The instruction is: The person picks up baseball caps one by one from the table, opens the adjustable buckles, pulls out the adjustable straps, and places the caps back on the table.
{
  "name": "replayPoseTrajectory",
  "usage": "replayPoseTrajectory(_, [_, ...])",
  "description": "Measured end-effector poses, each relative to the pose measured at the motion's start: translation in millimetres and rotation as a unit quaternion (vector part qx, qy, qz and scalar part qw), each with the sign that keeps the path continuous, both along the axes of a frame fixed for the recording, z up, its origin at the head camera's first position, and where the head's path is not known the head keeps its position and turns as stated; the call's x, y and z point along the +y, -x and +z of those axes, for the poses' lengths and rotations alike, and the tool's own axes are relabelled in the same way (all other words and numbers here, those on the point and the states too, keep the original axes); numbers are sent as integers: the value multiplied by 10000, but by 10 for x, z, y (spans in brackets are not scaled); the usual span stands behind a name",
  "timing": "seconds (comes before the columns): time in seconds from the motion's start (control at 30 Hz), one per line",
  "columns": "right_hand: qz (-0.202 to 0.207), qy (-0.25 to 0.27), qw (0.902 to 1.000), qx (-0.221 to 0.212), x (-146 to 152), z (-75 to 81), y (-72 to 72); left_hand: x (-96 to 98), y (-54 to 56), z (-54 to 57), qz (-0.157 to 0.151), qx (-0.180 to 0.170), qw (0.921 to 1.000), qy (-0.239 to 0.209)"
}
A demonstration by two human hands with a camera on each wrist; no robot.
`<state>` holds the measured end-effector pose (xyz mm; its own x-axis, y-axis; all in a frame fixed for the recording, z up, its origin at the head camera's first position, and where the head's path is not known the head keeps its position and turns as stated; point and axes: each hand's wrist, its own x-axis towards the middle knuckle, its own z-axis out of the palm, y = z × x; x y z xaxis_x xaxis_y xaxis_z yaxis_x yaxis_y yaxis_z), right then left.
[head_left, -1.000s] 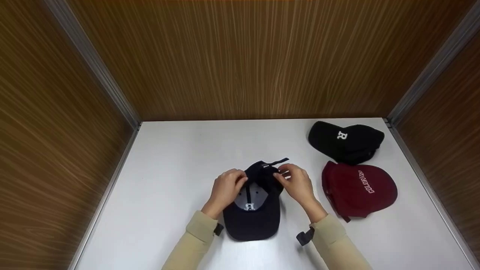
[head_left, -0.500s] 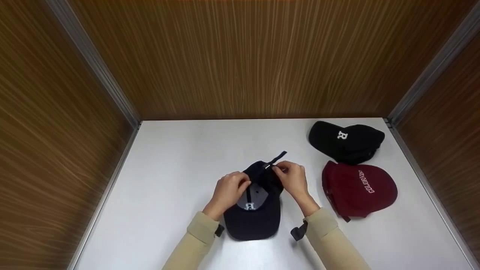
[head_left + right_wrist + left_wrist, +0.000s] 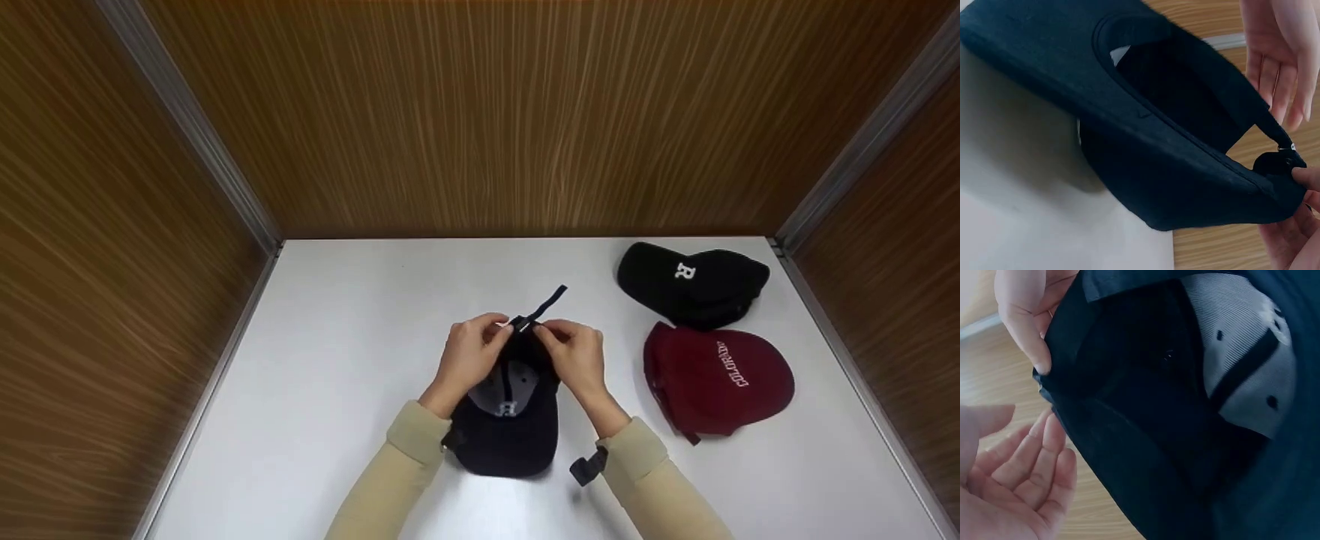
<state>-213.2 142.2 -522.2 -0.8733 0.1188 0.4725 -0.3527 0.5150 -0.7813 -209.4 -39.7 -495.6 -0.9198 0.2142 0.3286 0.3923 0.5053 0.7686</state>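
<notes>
A navy baseball cap (image 3: 510,442) stands crown down on the white table, brim towards me, its pale lining and the back of a white letter visible inside. At its far side, the strap (image 3: 551,301) sticks up past a small metal buckle (image 3: 523,325). My right hand (image 3: 576,356) pinches the cap's back edge beside the buckle, thumb inside, seen closely in the right wrist view. Beside the strap is my left hand (image 3: 469,356). In the left wrist view its fingers (image 3: 1044,467) are loosely extended at the cap's edge, thumb apart; whether they touch it, I cannot tell.
To the right on the table (image 3: 337,315) lie a black cap (image 3: 720,277) with a white R and, nearer, a maroon cap (image 3: 735,382) lettered COLORADO. Wood-patterned panels (image 3: 480,120) enclose the back and both sides.
My left hand has let go of the cap's left side and moved up and right to the strap. My right hand shifted slightly left, now pinching the back edge. The strap's free end swung upward.
</notes>
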Motion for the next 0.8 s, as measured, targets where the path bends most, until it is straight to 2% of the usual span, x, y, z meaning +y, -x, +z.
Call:
replayPoseTrajectory(0.17, [21, -149, 9997, 177, -66, 33, -39, 58, 29, 46, 92, -328, 9989, -307])
replayPoseTrajectory(0.33, [49, -208, 9991, 372, -92, 43, -63, 92, 36, 45, 93, -498, 9974, -518])
replayPoseTrajectory(0.47, [235, -346, 9970, 645, -102, 41, -74, 117, 43, 37, 158, -614, 9956, -684])
replayPoseTrajectory(0.67, [548, -728, 9891, 1158, -111, -5, -87, 150, 61, -7, 352, -641, 9955, -596])
replayPoseTrajectory(0.8, [649, -924, 9847, 1325, -106, -42, -102, 154, 66, -43, 482, -632, 9956, -499])
